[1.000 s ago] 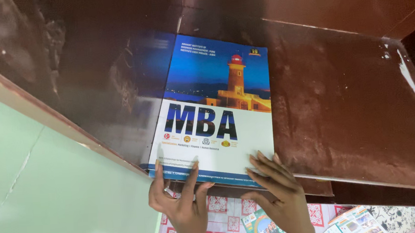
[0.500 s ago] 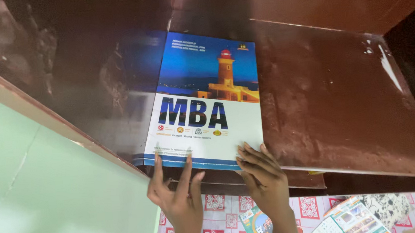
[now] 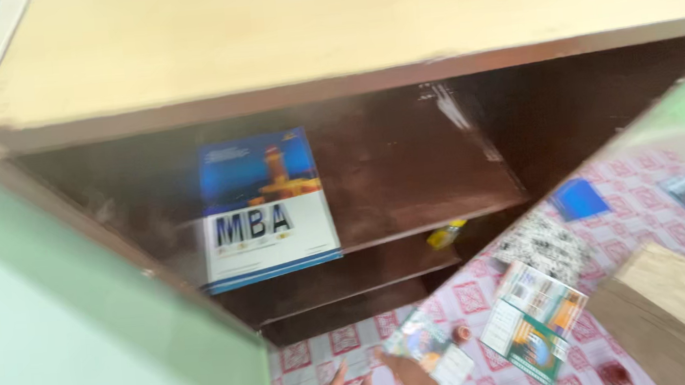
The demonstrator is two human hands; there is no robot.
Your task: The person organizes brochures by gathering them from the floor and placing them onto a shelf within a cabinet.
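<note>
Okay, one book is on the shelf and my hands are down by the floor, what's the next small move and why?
Probably close a hand on the booklet just beside it on the floor. The blue-and-white book already lies on the shelf, untouched, and more booklets lie loose farther right.

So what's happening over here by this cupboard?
A person is at a dark brown wooden cupboard. A blue and white booklet lies on its upper shelf, at the front edge, with no hand on it. At the bottom of the blurred view one hand is down by a smaller booklet on the red-patterned floor; which hand it is, I cannot tell. More booklets lie scattered nearby, and a small yellow thing sits on the lower shelf.
</note>
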